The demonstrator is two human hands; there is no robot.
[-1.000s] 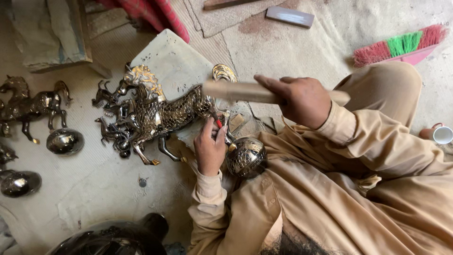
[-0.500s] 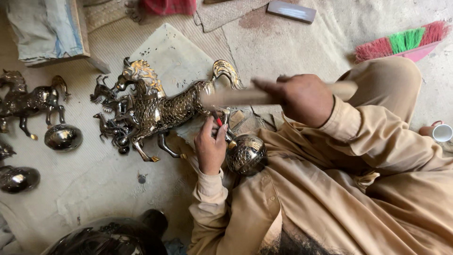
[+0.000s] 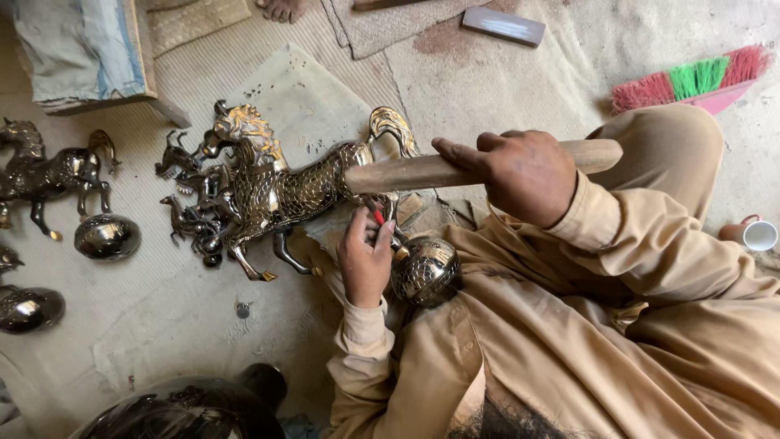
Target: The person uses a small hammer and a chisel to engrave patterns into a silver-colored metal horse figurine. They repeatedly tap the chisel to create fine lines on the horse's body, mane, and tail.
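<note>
Lifted a bit since the prior frame, my right hand (image 3: 524,175) grips the wooden mallet (image 3: 439,169), long axis left-right. Left hand (image 3: 366,258), nearer, pinches a red-handled punch (image 3: 378,216) vs the brass horse (image 3: 284,187) on the floor, w/ mallet head just above.

We find open floor in front of the brass horse (image 3: 276,191), a bare patch of cloth (image 3: 162,317) running toward the dark round vessel (image 3: 191,406) at the bottom edge. To the left, a smaller horse (image 3: 49,175) and two metal balls (image 3: 106,237) crowd the way. The wooden mallet (image 3: 422,171) bars the space above the horse's rump, and an engraved ball (image 3: 424,271) sits tight against our knee
</note>
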